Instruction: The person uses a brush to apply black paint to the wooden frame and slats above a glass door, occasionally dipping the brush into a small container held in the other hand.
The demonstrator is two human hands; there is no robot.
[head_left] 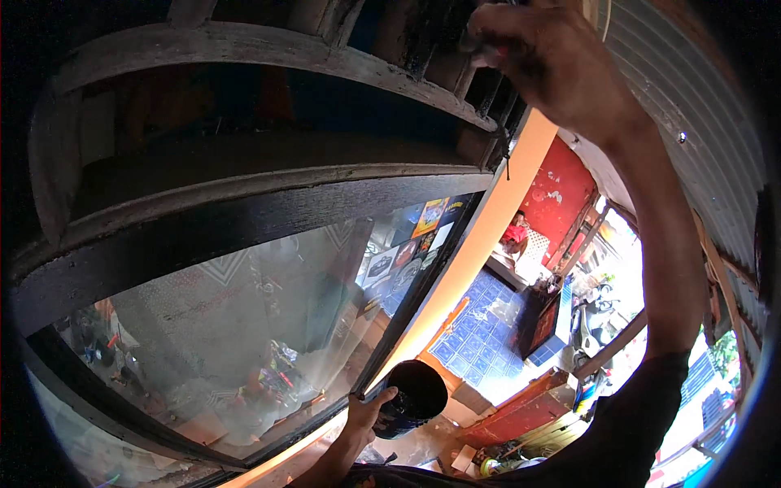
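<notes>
My left hand [364, 421] grips a round black can [400, 425] at the lower middle, its open mouth turned toward me and its inside dark. Raised at the top right, my right hand [541, 69] has its fingers closed beside the upper bars of a wooden window frame [236, 41]. What those fingers hold is hidden in shadow. Much of the frame's upper wood looks grey and bare, while bars near the right hand are dark. Below runs a black wooden rail [203, 221] above a glass pane [277, 325] full of reflections.
An orange wall edge [443, 285] borders the window. Beyond it lie a blue tiled floor [480, 321], a person in red [516, 234] by a red wall [561, 191], and a red wooden piece [521, 413]. Overhead slopes corrugated metal roofing [691, 89].
</notes>
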